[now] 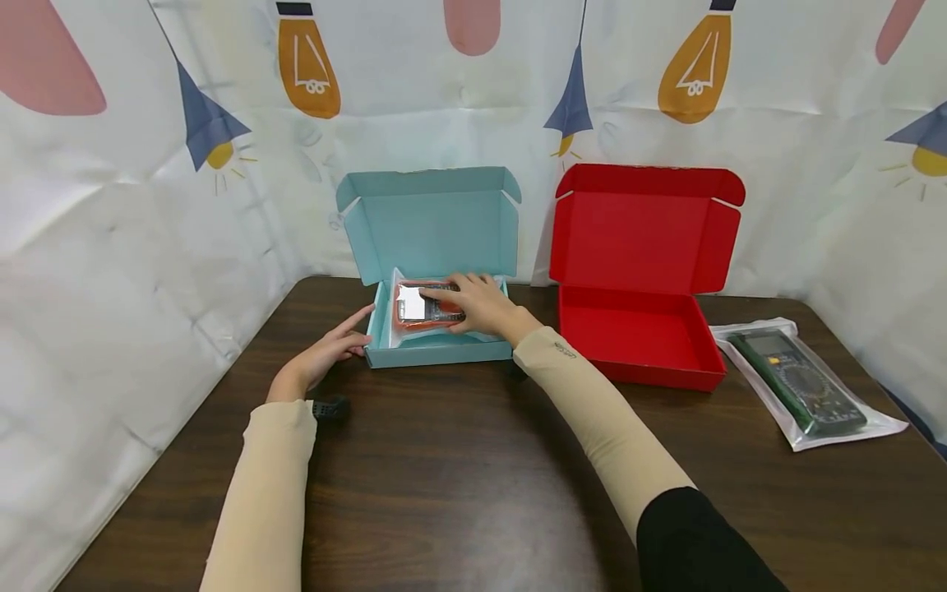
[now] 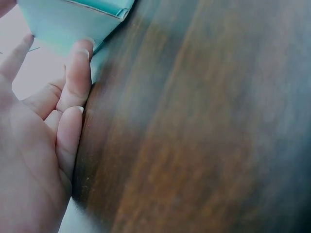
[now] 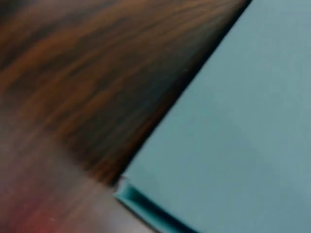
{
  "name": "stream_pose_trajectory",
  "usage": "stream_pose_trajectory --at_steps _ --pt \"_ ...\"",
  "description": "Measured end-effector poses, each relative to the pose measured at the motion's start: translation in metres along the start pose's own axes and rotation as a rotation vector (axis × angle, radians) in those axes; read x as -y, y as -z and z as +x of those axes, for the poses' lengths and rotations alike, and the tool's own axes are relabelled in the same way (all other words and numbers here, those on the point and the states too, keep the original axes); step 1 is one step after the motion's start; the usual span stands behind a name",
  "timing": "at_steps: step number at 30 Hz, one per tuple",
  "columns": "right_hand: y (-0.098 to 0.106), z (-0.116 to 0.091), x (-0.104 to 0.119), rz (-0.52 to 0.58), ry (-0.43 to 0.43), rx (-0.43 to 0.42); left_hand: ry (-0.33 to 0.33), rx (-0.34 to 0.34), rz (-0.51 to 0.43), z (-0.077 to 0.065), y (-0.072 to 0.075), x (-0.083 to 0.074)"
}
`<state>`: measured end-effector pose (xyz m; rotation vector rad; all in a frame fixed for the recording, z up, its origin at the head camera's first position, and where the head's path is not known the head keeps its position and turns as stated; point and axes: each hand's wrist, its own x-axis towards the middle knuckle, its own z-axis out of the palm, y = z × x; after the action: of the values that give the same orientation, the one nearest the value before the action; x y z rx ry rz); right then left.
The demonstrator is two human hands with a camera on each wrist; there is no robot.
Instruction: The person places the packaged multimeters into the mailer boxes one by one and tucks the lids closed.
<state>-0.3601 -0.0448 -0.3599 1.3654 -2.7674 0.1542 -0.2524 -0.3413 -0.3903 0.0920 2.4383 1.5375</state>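
Observation:
An open light-blue cardboard box [image 1: 436, 355] stands on the table with its lid raised. Inside it lies an orange-cased multimeter [image 1: 411, 304] in a clear plastic bag. My right hand [image 1: 484, 306] reaches over the meter from the right and grips it, fingers across its top and thumb at the near edge; the palm hides its right part. My left hand [image 1: 325, 353] touches the box's left side, index finger extended along it and the other fingers loosely bent. In the right wrist view only the box's outer wall [image 3: 233, 126] shows, not the hand.
Right of the blue box stands an open red box [image 1: 636, 374], its lid also raised. Farther right, a green-cased multimeter [image 1: 802, 378] lies in a clear bag on the dark wooden table [image 1: 444, 477]. A printed white cloth [image 1: 459, 131] hangs behind.

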Motion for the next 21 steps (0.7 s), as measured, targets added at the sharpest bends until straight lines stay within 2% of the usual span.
stream_pose_trajectory --at_steps 7,15,21 --pt "-0.0066 -0.0006 -0.0011 0.016 -0.009 0.045 0.011 0.006 0.013 -0.0001 0.0002 -0.0008" --pt "-0.0102 0.0032 -0.0011 0.108 -0.038 0.113 0.001 0.006 0.015 0.0013 -0.0012 -0.0016" --pt "-0.011 0.0055 -0.0006 0.129 -0.052 0.138 0.002 -0.001 0.015 0.0004 -0.0013 -0.0025"
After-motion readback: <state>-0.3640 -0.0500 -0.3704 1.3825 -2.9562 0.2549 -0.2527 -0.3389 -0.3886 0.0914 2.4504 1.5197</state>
